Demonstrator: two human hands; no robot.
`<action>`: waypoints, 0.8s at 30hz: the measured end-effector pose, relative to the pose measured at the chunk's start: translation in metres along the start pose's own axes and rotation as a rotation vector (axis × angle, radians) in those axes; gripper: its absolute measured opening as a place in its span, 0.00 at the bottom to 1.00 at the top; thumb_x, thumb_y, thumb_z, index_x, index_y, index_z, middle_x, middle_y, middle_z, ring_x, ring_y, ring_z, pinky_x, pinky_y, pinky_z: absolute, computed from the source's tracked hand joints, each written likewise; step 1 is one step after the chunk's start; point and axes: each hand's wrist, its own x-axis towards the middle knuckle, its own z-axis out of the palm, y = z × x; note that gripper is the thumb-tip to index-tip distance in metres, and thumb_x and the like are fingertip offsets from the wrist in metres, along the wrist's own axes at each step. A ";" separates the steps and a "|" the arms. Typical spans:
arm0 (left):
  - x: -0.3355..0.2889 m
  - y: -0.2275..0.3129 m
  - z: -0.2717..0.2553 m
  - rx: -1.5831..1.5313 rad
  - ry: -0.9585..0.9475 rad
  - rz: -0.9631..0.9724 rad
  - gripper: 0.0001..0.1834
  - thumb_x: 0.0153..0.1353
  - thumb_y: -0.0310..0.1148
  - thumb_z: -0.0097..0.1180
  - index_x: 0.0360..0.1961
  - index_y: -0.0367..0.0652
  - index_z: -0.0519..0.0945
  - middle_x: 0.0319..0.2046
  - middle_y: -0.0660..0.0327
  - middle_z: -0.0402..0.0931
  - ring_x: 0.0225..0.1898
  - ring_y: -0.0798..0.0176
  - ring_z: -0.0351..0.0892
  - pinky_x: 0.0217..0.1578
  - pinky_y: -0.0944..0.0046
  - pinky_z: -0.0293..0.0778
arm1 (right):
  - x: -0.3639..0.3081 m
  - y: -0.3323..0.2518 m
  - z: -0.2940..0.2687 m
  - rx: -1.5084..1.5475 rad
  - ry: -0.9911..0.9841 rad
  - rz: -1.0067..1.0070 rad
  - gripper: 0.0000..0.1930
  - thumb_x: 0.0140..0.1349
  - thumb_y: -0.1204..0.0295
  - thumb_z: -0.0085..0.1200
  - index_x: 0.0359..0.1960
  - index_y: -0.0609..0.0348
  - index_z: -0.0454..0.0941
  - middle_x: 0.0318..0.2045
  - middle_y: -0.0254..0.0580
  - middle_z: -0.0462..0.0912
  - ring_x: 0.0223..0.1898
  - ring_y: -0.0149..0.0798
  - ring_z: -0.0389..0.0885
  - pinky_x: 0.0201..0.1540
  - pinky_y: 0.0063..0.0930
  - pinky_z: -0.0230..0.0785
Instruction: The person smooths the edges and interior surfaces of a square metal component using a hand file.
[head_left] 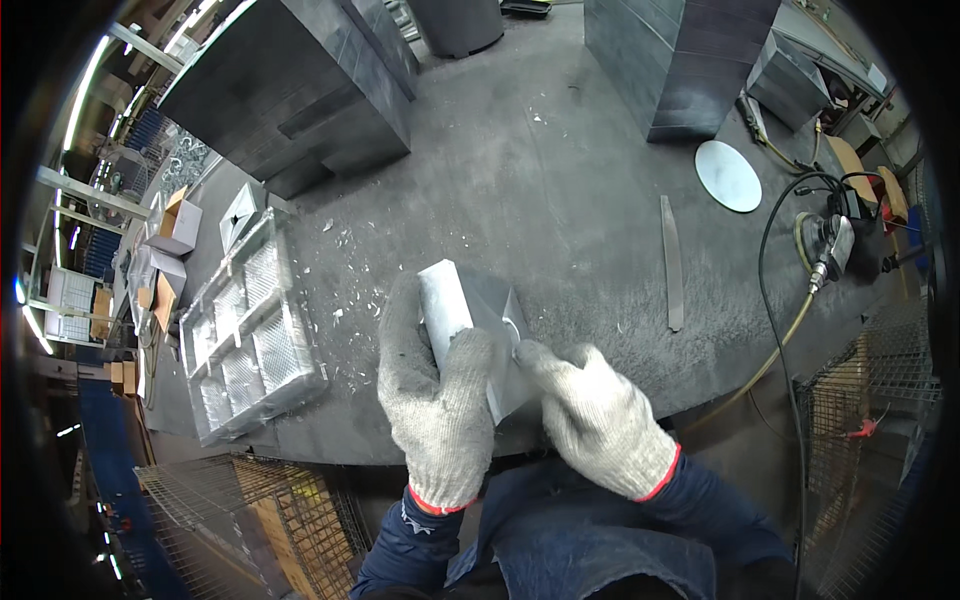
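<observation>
A silvery sheet-metal box (443, 305) is held tilted above the near edge of the table. My left hand (437, 420), in a whitish knit glove with a red cuff, wraps round its left side, thumb across the front. My right hand (605, 415), gloved alike, is closed in a pinch against the box's right side. Close to those fingertips a thin pale curl (513, 328) shows on the box. What the right fingers pinch is hidden.
Left stands a clear plastic-wrapped tray (255, 330) with compartments. Tall stacks of grey metal boxes (345, 110) (680, 60) rise at the back. Rightward lie a flat metal strip (671, 265), a white disc (728, 176) and a hose-fed sander (825, 240). Pale flakes (350, 315) litter the table.
</observation>
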 end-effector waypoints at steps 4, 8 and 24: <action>-0.002 -0.001 -0.004 -0.013 0.035 -0.045 0.46 0.77 0.29 0.69 0.89 0.25 0.63 0.79 0.38 0.75 0.75 0.51 0.81 0.75 0.52 0.80 | 0.008 0.002 0.011 0.028 0.084 -0.069 0.31 0.73 0.80 0.63 0.78 0.51 0.82 0.47 0.63 0.85 0.40 0.64 0.94 0.44 0.54 0.91; -0.003 -0.003 -0.006 0.001 0.048 0.024 0.44 0.78 0.28 0.67 0.89 0.24 0.63 0.78 0.37 0.75 0.74 0.52 0.82 0.74 0.53 0.80 | 0.028 -0.003 0.015 -0.010 0.121 -0.067 0.31 0.70 0.86 0.61 0.75 0.56 0.85 0.46 0.62 0.89 0.43 0.63 0.93 0.47 0.50 0.90; 0.000 -0.004 -0.008 -0.053 0.045 -0.009 0.46 0.79 0.30 0.69 0.90 0.24 0.62 0.80 0.37 0.74 0.78 0.51 0.79 0.78 0.51 0.77 | 0.016 -0.012 0.010 -0.006 -0.053 0.051 0.30 0.71 0.86 0.58 0.75 0.62 0.83 0.53 0.63 0.90 0.50 0.64 0.92 0.53 0.48 0.88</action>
